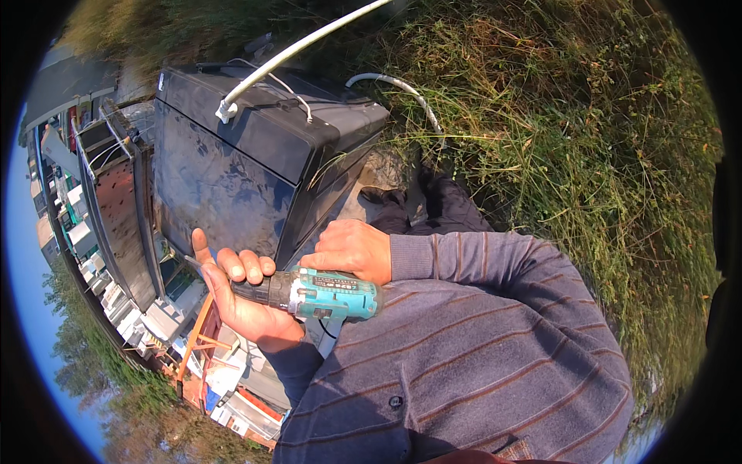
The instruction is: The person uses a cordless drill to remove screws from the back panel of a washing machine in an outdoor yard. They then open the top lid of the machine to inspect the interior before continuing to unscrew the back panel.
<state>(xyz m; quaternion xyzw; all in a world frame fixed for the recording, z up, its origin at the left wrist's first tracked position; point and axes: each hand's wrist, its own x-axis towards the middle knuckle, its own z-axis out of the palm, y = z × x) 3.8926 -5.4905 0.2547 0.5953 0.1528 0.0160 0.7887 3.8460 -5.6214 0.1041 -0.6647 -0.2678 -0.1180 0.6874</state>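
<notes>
A teal and black cordless drill [336, 294] lies across the front of my body, its black chuck [263, 290] pointing left. My left hand [251, 298] is closed round the chuck end, with one finger sticking up. Behind the drill body, my right hand [352, 249] is closed in a fist against the drill, where its handle seems to be; the handle itself is mostly hidden. Just beyond both hands stands a large black plastic tank [232, 170] with a dark, glossy face.
A white pipe [301, 50] rises from the tank's top, and a second white hose [398, 85] curves into tall grass [556, 155] on the right. A rusty panel in a metal frame [124, 216] stands at left. My shoe [375, 195] rests beside the tank.
</notes>
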